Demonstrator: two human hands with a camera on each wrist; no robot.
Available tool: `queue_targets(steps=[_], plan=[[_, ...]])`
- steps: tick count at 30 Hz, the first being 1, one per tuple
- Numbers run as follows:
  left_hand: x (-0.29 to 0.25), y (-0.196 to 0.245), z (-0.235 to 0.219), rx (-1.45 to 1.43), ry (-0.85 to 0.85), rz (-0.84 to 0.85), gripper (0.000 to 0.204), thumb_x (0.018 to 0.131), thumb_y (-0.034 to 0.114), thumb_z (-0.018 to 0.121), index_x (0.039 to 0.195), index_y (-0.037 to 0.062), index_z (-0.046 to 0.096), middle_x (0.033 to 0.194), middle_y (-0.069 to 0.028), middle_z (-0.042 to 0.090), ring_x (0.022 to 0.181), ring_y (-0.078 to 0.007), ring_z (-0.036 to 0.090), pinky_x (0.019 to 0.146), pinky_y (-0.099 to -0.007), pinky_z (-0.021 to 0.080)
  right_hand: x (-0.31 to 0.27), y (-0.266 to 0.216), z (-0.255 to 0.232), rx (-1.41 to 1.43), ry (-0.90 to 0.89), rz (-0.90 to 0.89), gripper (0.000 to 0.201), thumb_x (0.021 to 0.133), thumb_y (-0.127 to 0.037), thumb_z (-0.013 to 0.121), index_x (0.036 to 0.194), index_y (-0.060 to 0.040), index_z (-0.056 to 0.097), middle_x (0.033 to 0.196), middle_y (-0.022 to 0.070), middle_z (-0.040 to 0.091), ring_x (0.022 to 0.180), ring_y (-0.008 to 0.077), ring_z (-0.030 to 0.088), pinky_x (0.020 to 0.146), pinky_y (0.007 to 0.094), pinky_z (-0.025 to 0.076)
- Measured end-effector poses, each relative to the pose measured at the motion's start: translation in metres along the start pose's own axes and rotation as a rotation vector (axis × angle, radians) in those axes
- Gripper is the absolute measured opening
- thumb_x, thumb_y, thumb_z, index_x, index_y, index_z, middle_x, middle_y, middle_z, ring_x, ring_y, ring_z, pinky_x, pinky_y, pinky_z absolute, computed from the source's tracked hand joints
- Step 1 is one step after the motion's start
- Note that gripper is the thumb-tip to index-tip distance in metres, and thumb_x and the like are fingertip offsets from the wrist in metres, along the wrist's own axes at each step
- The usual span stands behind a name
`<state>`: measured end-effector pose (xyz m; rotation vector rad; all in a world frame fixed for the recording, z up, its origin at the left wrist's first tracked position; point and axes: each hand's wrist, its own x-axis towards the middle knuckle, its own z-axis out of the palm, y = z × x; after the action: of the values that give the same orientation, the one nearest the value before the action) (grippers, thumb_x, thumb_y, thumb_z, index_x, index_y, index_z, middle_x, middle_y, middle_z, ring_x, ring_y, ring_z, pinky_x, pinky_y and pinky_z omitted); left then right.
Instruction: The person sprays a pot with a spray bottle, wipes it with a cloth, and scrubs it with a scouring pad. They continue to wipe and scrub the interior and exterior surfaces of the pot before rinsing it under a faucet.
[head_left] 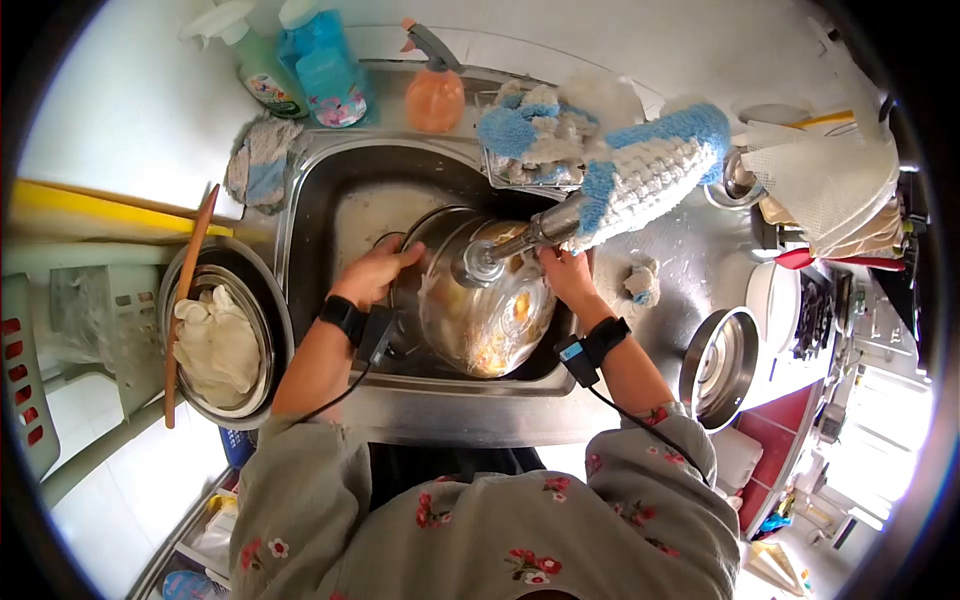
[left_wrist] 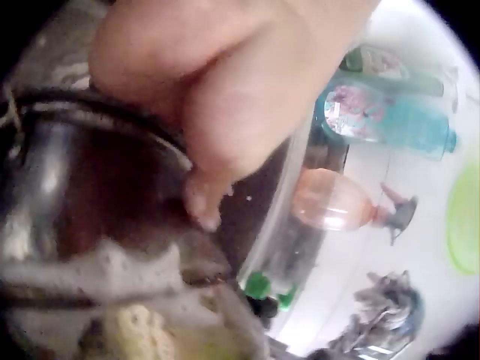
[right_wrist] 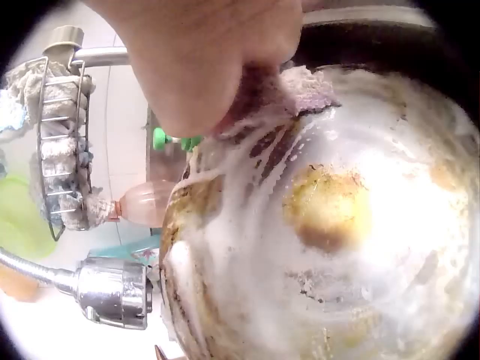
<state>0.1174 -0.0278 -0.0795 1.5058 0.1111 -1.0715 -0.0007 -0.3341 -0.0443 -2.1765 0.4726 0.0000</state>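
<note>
A steel pot (head_left: pixel 480 320) lies tilted in the sink, its stained base (right_wrist: pixel 330 210) streaked with white suds. At the pot's left side my left hand (head_left: pixel 375 272) grips the rim, and the thumb (left_wrist: pixel 202 199) lies against the metal in the left wrist view. My right hand (head_left: pixel 567 278) is at the pot's right side, partly behind the faucet. It holds a greyish-pink scrubbing cloth (right_wrist: pixel 311 90) to the sudsy base, fingers mostly hidden under the hand. The faucet head (head_left: pixel 478 264) hangs close over the pot.
The sink (head_left: pixel 350 160) has a blue bottle (head_left: pixel 325 75) and an orange spray bottle (head_left: pixel 435 98) behind it. A knitted cover (head_left: pixel 655 170) wraps the faucet. Left stands a bowl (head_left: pixel 275 350) with pale cloth and a wooden stick (head_left: pixel 190 290); right, a steel pan (head_left: pixel 722 365).
</note>
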Motion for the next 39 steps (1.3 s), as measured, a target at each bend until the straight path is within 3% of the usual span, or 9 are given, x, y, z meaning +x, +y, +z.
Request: queue_targets(steps=[3,10,16,20,25,29,33,37,39], plan=[[-0.025,0.019,0.01,-0.201,0.116,0.026,0.03,0.098,0.027,0.042,0.107,0.0016,0.054,0.09,-0.0036,0.058,0.08,-0.0121,0.051,0.072,-0.0258,0.044,-0.005,-0.011,0.0,-0.009,-0.066,0.046,0.021,0.076,-0.004,0.052,0.097,-0.0018,0.052,0.101,0.0175,0.05,0.09,0.0377,0.048,0.08,0.0416,0.04],[-0.068,0.029,0.009,0.264,0.409,0.315,0.031,0.098,0.029,0.041,0.092,0.0006,0.054,0.077,-0.0047,0.054,0.071,-0.0135,0.046,0.067,-0.0283,0.04,-0.046,-0.083,0.006,-0.015,0.135,-0.53,0.036,0.073,0.007,0.053,0.109,0.0022,0.053,0.11,0.0196,0.051,0.103,0.0384,0.048,0.091,0.0412,0.04],[-0.099,0.057,0.024,0.644,0.496,0.476,0.029,0.096,0.028,0.044,0.091,0.0018,0.054,0.074,-0.0135,0.056,0.069,-0.0261,0.054,0.066,-0.0347,0.044,-0.049,-0.08,0.019,-0.105,-0.072,-0.929,0.033,0.068,0.002,0.059,0.101,-0.0022,0.059,0.114,0.0148,0.053,0.104,0.0375,0.05,0.089,0.0428,0.043],[-0.095,0.045,0.023,0.832,0.518,0.536,0.027,0.093,0.028,0.046,0.087,0.0044,0.057,0.075,-0.0184,0.058,0.072,-0.0376,0.056,0.064,-0.0434,0.043,-0.037,-0.082,0.03,-0.056,-0.125,-0.978,0.029,0.072,0.0,0.059,0.102,-0.0014,0.059,0.113,0.0147,0.054,0.107,0.0353,0.051,0.089,0.0375,0.044],[-0.096,0.037,0.025,0.873,0.532,0.558,0.027,0.093,0.028,0.046,0.092,0.0032,0.058,0.076,-0.0191,0.058,0.073,-0.0381,0.056,0.064,-0.0435,0.043,0.025,-0.047,0.056,0.195,-0.256,-0.107,0.029,0.089,-0.01,0.047,0.115,-0.004,0.056,0.124,0.0201,0.048,0.108,0.0355,0.051,0.093,0.0378,0.042],[-0.099,0.031,0.029,0.814,0.57,0.584,0.031,0.094,0.029,0.046,0.096,-0.0003,0.055,0.078,-0.0217,0.057,0.074,-0.0391,0.056,0.066,-0.0411,0.044,0.013,-0.071,0.058,0.215,-0.116,-0.24,0.031,0.083,-0.002,0.049,0.112,-0.0047,0.058,0.118,0.0178,0.051,0.107,0.0362,0.05,0.09,0.0375,0.043],[-0.105,0.042,0.033,0.789,0.519,0.504,0.034,0.096,0.029,0.044,0.099,-0.0027,0.054,0.08,-0.0233,0.056,0.073,-0.0382,0.055,0.067,-0.0385,0.045,-0.023,-0.087,0.059,-0.088,-0.115,-0.888,0.047,0.076,0.0,0.051,0.123,-0.0068,0.049,0.127,0.0177,0.049,0.114,0.0351,0.049,0.096,0.0421,0.04],[-0.105,0.041,0.035,0.81,0.54,0.544,0.035,0.096,0.029,0.043,0.1,-0.0037,0.054,0.079,-0.0231,0.056,0.071,-0.0372,0.053,0.067,-0.0376,0.044,-0.032,-0.099,0.047,-0.205,-0.152,-1.096,0.044,0.083,-0.018,0.055,0.125,-0.0054,0.049,0.125,0.0194,0.049,0.115,0.0373,0.044,0.099,0.0425,0.037],[-0.104,0.04,0.038,0.824,0.565,0.557,0.034,0.096,0.029,0.043,0.099,-0.0039,0.054,0.078,-0.0225,0.056,0.07,-0.0367,0.052,0.067,-0.0373,0.044,-0.023,-0.096,0.056,-0.112,-0.227,-0.865,0.042,0.086,-0.02,0.054,0.125,-0.0064,0.049,0.125,0.019,0.049,0.114,0.0376,0.045,0.099,0.0423,0.036]])
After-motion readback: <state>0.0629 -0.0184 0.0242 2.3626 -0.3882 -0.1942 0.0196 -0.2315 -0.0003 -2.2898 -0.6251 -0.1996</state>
